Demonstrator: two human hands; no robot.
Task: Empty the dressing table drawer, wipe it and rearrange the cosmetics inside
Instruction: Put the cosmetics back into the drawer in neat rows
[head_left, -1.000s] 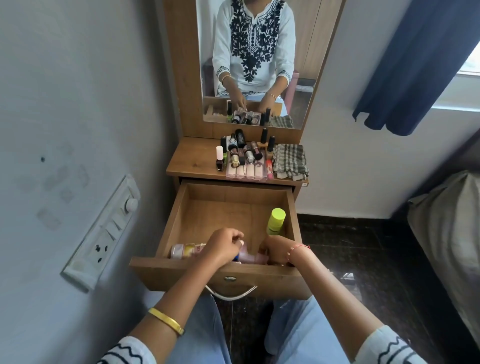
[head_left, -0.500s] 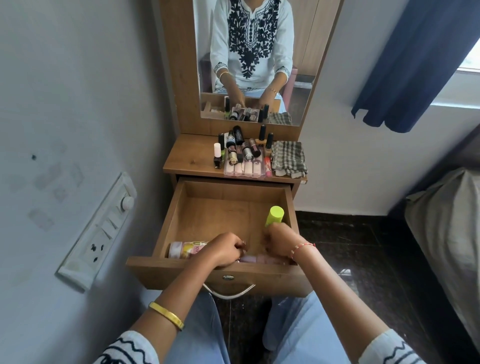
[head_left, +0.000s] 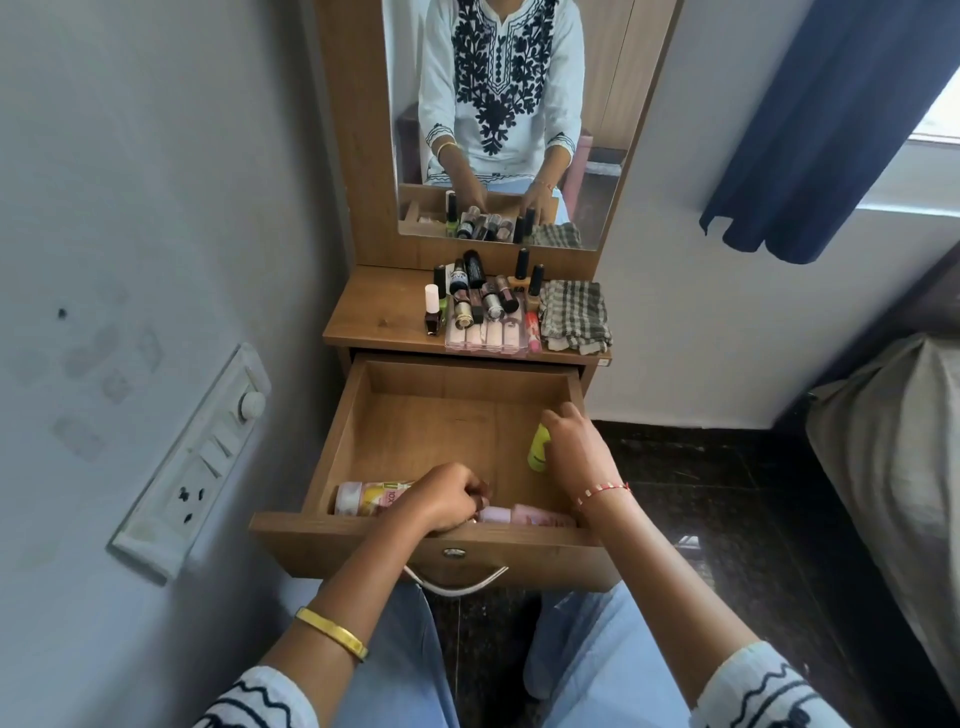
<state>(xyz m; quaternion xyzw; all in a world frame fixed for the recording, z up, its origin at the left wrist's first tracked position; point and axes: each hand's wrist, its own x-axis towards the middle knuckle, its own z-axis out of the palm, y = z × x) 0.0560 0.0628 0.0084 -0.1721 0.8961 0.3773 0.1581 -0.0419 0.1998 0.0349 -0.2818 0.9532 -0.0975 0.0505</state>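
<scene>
The wooden drawer (head_left: 348, 431) of the dressing table stands pulled out. Along its front wall lie a yellow-labelled bottle (head_left: 363, 498) and a pink bottle (head_left: 524, 515), both on their sides. My left hand (head_left: 447, 496) is curled over the spot where the two bottles meet; what its fingers hold is hidden. At the drawer's right wall my right hand (head_left: 574, 449) grips the top of an upright lime-green bottle (head_left: 537, 453). Several small cosmetics (head_left: 480, 301) and a clear case (head_left: 488, 335) crowd the table top.
A folded checked cloth (head_left: 574, 314) lies at the right end of the table top. A mirror (head_left: 506, 104) stands behind it. A switch panel (head_left: 202, 457) is on the left wall. A bed (head_left: 893, 457) is at the right, over a dark floor.
My right hand has left the front of the drawer, moved back along the right wall and closed over the lime-green bottle's cap. My left hand has stayed on the lying bottles.
</scene>
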